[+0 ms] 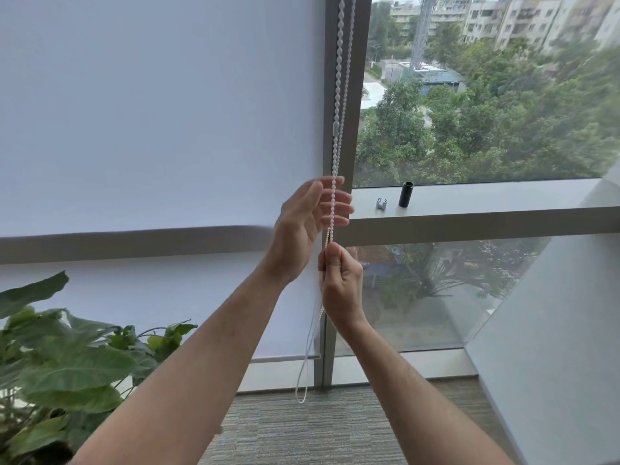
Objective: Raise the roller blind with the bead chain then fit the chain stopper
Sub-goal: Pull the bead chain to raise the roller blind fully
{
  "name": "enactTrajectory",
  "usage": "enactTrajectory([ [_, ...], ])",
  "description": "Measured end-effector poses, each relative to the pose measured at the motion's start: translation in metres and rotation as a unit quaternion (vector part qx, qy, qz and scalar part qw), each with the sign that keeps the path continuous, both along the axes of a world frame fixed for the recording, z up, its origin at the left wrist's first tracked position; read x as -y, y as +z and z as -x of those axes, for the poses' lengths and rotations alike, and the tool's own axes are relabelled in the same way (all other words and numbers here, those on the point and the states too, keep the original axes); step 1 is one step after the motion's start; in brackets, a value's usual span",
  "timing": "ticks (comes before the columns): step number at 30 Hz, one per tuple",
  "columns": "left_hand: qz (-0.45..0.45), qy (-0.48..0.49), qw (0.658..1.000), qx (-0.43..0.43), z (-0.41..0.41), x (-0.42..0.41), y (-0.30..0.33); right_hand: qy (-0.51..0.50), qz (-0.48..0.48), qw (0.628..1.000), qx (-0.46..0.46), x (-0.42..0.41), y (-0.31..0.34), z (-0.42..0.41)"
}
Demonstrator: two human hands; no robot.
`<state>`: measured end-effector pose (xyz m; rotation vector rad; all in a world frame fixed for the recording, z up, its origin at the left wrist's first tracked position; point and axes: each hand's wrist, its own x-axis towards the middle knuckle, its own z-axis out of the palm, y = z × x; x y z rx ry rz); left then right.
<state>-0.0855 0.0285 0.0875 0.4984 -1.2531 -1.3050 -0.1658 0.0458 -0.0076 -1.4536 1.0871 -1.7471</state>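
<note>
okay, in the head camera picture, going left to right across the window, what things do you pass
Green broad-leaved plant → white fabric roller blind → open left hand → white bead chain → small grey clip-like piece on the window ledge → black upright cylinder.

Free room vs. obstacles, centre of frame

Bead chain [338,95] hangs centre, tight vs window frame post [359,95]; roller blind [151,112] walls off left. Sill [503,199] mid-right: black cylinder [406,194] + small grey clip [381,203], open ledge to their right. Plant [67,364] crowds lower left; carpet bottom centre open.
</note>
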Motion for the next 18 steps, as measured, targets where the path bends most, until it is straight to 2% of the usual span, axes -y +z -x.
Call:
enactTrajectory([
  [3,0.018,0.013,1.000,0.006,0.015,-0.001,0.015,0.011,-0.018,1.000,-0.003,-0.003,-0.011,0.003],
  [6,0.023,0.085,0.996,0.013,0.029,-0.004,0.011,0.040,-0.044,0.998,-0.007,-0.003,-0.009,0.008],
  [10,0.031,0.153,0.988,0.005,0.033,-0.004,0.008,0.134,-0.092,0.986,0.019,-0.001,-0.004,0.017],
  [12,0.027,0.159,0.987,-0.003,0.031,-0.003,0.008,0.163,-0.116,0.980,0.013,0.002,0.002,0.025],
  [15,0.025,0.158,0.987,-0.006,0.028,-0.004,0.003,0.152,-0.144,0.978,0.024,0.011,0.018,0.037],
  [18,0.021,0.140,0.990,0.009,0.026,-0.007,-0.013,0.133,-0.106,0.985,0.031,0.019,0.048,0.042],
])
